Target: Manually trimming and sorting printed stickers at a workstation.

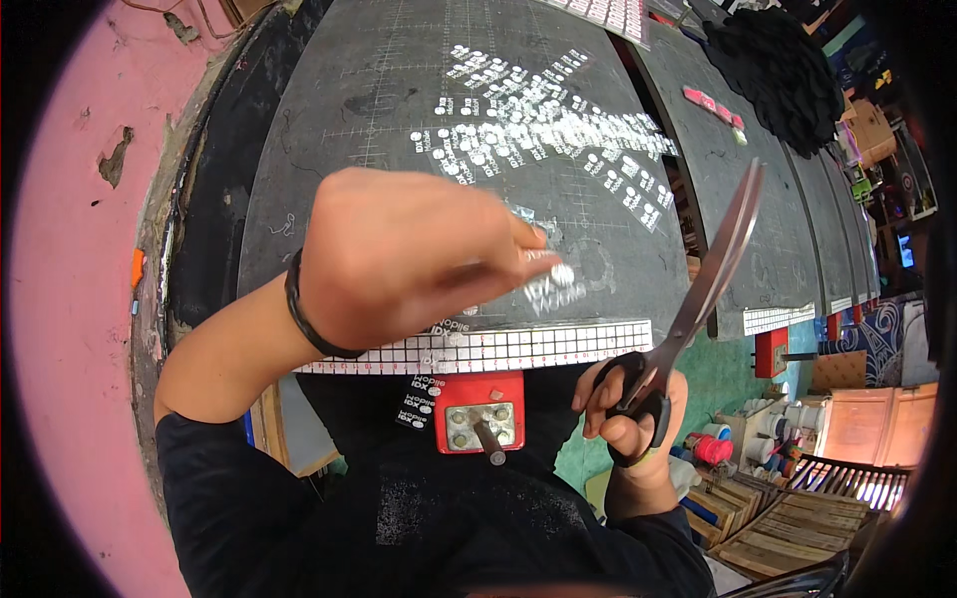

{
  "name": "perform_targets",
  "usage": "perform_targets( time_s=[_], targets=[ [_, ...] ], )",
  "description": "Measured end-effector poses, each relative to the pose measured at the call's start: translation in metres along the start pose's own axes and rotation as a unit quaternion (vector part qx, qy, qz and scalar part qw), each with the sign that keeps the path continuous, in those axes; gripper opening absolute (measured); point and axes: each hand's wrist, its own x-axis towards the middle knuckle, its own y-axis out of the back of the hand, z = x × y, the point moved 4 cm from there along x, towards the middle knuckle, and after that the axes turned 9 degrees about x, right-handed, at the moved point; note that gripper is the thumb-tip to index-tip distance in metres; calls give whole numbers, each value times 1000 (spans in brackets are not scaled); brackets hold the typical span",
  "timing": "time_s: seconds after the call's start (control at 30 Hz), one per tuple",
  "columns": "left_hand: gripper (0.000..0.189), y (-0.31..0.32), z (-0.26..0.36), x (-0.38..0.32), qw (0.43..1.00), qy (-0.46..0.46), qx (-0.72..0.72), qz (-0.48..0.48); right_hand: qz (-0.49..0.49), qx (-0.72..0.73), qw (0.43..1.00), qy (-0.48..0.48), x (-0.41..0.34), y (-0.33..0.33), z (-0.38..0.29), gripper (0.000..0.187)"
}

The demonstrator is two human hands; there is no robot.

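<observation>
My left hand point(419, 243) is blurred over the dark table point(329, 112), thumb and fingertips pinched on a small piece of clear film with a white print point(555, 288). In my right hand point(632, 418) is a pair of scissors point(691, 314), its handles around my fingers and its long blades pointing up and away, almost together. A strip of clear printed film point(416, 404) lies across the white gridded ruler point(553, 347) and hangs over the table's near edge. Farther off, many similar printed film strips point(538, 119) lie crossed in a loose heap.
A red block with a metal plate and rod point(482, 418) juts from the table's near edge. Right of a gap stands another dark table point(755, 224) with black cloth point(777, 75) and small pink pieces point(712, 106). A pink wall point(67, 299) runs along the left.
</observation>
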Motion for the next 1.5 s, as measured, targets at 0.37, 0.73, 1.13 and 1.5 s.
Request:
perform_targets(
  time_s=[0.37, 0.73, 1.13, 1.5],
  targets=[
    [13, 5, 30, -9, 977, -180, 110, 0, 12, 17, 999, 27, 26, -23, -12, 37],
    [39, -3, 22, 0, 989, -111, 0, -101, 28, -47, 998, -15, 28, -33, -26, 31],
    [11, -33, 15, -14, 715, 236, -465, -466, -6, 10, 998, -56, 38, -30, -28, 26],
    [14, -28, -40, -17, 741, 445, -405, -297, 34, -3, 999, 24, 10, 3, -18, 35]
  ],
)
